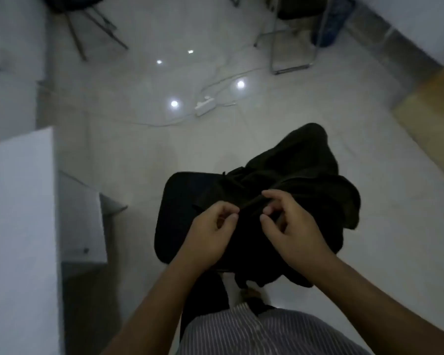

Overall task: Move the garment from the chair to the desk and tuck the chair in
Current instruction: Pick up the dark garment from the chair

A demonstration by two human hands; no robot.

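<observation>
A dark, crumpled garment (300, 180) lies heaped on the black seat of a chair (180, 201) right in front of me, spilling over its right and near edges. My left hand (210, 231) pinches a fold of the cloth between thumb and fingers at the seat's middle. Just to its right, my right hand (290, 226) grips the same ridge of fabric with curled fingers. The white desk (18, 213) runs along the left edge of the view, its corner level with the chair.
A white drawer unit (82, 219) stands under the desk beside the chair. A power strip (204, 106) and loose cables lie on the glossy tiled floor ahead. Two other chairs (292, 34) stand at the back. A wooden surface (433, 111) juts in at the right.
</observation>
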